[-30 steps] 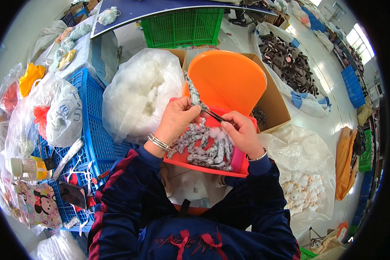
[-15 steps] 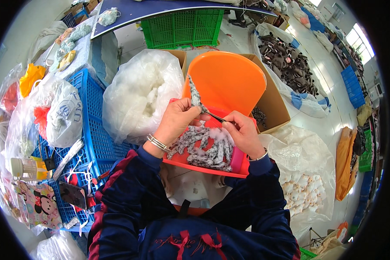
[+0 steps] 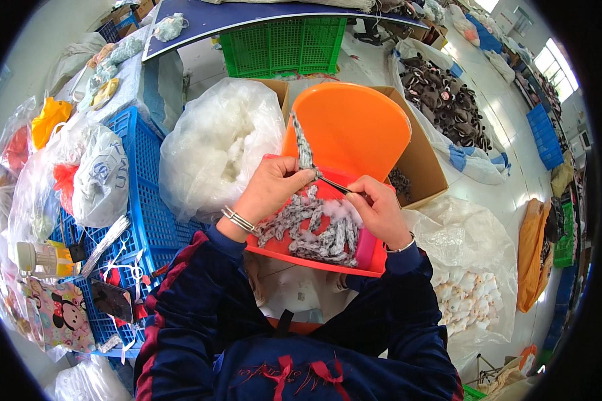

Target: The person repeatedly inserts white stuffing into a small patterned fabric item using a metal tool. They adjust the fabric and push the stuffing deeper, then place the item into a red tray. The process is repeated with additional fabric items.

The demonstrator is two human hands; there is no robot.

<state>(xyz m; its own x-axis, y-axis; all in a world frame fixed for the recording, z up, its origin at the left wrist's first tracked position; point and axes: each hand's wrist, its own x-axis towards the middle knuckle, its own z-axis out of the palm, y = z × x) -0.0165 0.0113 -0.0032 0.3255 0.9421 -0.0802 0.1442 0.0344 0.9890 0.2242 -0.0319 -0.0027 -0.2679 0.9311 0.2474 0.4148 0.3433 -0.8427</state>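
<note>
Between my left thumb and fingers is a narrow, pointed grey fuzzy fabric piece, its tip standing upward. My left hand is closed on its lower end. My right hand grips a thin dark metal tool, whose exact kind is hidden by the fingers. The tool's far end meets the fabric at my left fingertips; whether it goes inside cannot be seen. Below both hands lies a red tray with several grey fuzzy strips and a tuft of white stuffing on them.
Beyond the tray stand an orange chair back and a cardboard box. A clear bag of white stuffing is at left, beside blue crates. Right of me lies a plastic bag with small white-and-brown pieces. A green crate stands farther off.
Both hands have sunk slightly toward me, the left also a little to the left. The fabric piece and tool have shifted slightly with them; both grips stay closed.
</note>
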